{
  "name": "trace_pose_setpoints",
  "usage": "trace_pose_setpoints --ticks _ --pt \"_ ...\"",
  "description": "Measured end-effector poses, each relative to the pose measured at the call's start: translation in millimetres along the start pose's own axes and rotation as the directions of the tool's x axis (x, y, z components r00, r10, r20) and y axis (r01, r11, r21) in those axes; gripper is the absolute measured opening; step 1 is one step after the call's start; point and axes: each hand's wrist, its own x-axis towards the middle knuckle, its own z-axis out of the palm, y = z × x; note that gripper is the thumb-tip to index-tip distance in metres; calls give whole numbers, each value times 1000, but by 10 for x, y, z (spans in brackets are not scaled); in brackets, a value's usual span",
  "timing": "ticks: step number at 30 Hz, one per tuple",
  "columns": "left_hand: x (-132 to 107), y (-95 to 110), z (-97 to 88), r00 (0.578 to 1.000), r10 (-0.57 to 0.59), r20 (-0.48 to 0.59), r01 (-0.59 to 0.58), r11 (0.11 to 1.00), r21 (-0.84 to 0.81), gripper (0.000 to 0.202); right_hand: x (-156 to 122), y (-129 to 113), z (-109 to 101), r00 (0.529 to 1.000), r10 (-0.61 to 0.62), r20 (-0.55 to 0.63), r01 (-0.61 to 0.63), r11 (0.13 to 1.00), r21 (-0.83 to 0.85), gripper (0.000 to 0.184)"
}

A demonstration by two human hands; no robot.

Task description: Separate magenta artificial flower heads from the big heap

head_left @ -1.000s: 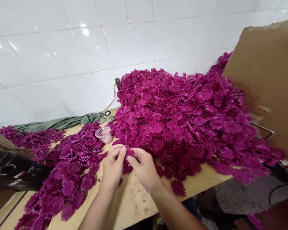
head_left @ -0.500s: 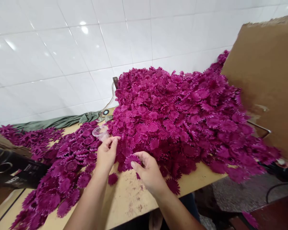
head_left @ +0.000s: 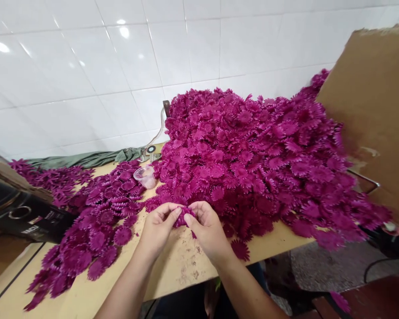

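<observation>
Between both hands, low over the table's front, is a magenta artificial flower (head_left: pixel 183 217) with a fringed petal edge. My left hand (head_left: pixel 160 228) pinches its left side between thumb and forefinger. On the right side, my right hand (head_left: pixel 209 230) grips the same flower, thumb on top. Fingers cover much of it, so its underside is hidden. Just beyond my hands rises a large heap of similar magenta flowers (head_left: pixel 239 164). A clear plastic cup (head_left: pixel 145 178) stands past my left hand, with something whitish in it.
Flattened magenta flower layers (head_left: pixel 98 239) spread over the left of the table (head_left: pixel 173 274). A black box (head_left: pixel 29 217) sits at the far left. Green cloth (head_left: pixel 86 160) lies along the tiled wall. A large cardboard sheet (head_left: pixel 372 106) borders the heap on the right.
My left hand has come away from beside the cup, toward me, and now meets my right hand at the flower. My right hand keeps its hold. The view has shifted slightly.
</observation>
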Motion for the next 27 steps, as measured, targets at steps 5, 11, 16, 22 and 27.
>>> trace_pose_setpoints --ticks 5,11,16,22,27 --pt "225 -63 -165 960 18 -279 -49 993 -107 24 -99 -24 20 999 12 38 -8 995 -99 21" --pt "478 -125 -286 923 92 -373 -110 994 -27 28 -65 -89 -97 993 116 35 -115 993 -25 28" --pt "302 -127 -156 933 303 -192 -243 928 283 27 4 -67 -170 992 123 -9 -123 992 -5 24" --pt "-58 54 80 979 166 119 -184 971 155 12 15 -31 -142 996 77 -55 -76 997 5 32" --pt "20 -1 93 998 59 -14 -60 993 -99 16 -23 -39 -77 996 91 -4 -91 995 31 22"
